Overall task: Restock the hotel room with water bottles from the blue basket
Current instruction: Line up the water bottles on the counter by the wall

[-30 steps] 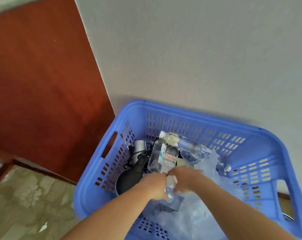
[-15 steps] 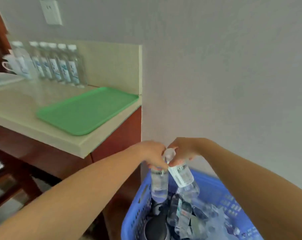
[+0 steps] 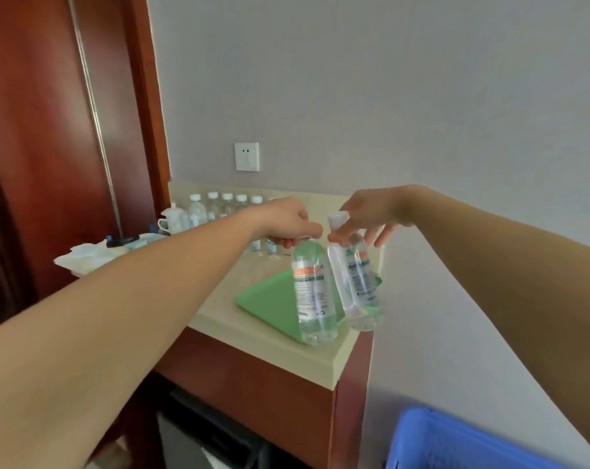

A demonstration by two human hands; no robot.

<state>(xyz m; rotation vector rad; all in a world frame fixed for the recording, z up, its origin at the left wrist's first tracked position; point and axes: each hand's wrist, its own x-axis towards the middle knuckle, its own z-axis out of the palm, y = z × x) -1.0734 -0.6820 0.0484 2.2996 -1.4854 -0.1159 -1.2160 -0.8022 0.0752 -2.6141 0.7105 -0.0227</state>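
Blue plastic marks the nearest item: the rim of the blue basket (image 3: 455,441), low at the person's right, against the wall. Its contents are not in view.

Beyond the basket stands a red-brown cabinet with a beige counter (image 3: 269,346). A green tray (image 3: 266,302) lies flat on the counter's near corner.

Above the tray, each hand carries one water bottle.
- The left hand (image 3: 286,221) has its fingers curled round the neck of the left bottle (image 3: 313,296); the cap is hidden in the grip.
- The right hand (image 3: 368,214) pinches the right bottle (image 3: 357,282) just below its white cap with thumb and forefinger; the other fingers are spread and free.

Both bottles hang below the fingers, base down. The left bottle's long axis is close to vertical. The right bottle's leans, base swung toward the wall. The two bodies are just beside each other; contact cannot be confirmed. Neither base appears to rest on the tray.

Further back, a row of bottles (image 3: 226,206) stands upright along the backsplash, beside a white cup (image 3: 173,220). The left hand is nearer that row. Judgement: setting down calls for a straight descent, with the right bottle brought upright first.

A wall socket (image 3: 247,156) sits above the row.
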